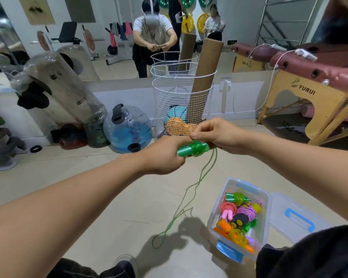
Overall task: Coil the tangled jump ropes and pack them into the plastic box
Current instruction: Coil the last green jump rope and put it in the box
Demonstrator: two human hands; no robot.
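From the head camera I see both hands raised in front of me, above the floor [109,187]. The left hand [165,157] grips the green handles [186,151] of a jump rope, its fingers curled around their left end. The right hand [219,135] is just beside it, on the right end of the same bundle; its thumb and fingers pinch the green rope [199,146] that is wound around the handles. So both hands are closed on this one bundle, and they nearly touch each other.

From the bundle a thin green cord [189,189] hangs down loose. It falls in two strands and ends in a loop lying on the floor, near the shadow of my arms.

The plastic box [215,215] stands on the floor at the lower right, well below the hands. It is clear, with blue clasps, and its lid [297,213] is swung open to the right. Inside it lie several coiled ropes [238,215] in green, pink, purple, orange and yellow.

Behind my hands stands a white wire basket [181,97] with a brown cardboard tube [205,73] leaning in it and some balls at the bottom. To its left is a clear water bag [127,129] with blue water. A wooden massage table [309,83] is at the right. A mirror [109,37] on the wall shows a person holding the rope.
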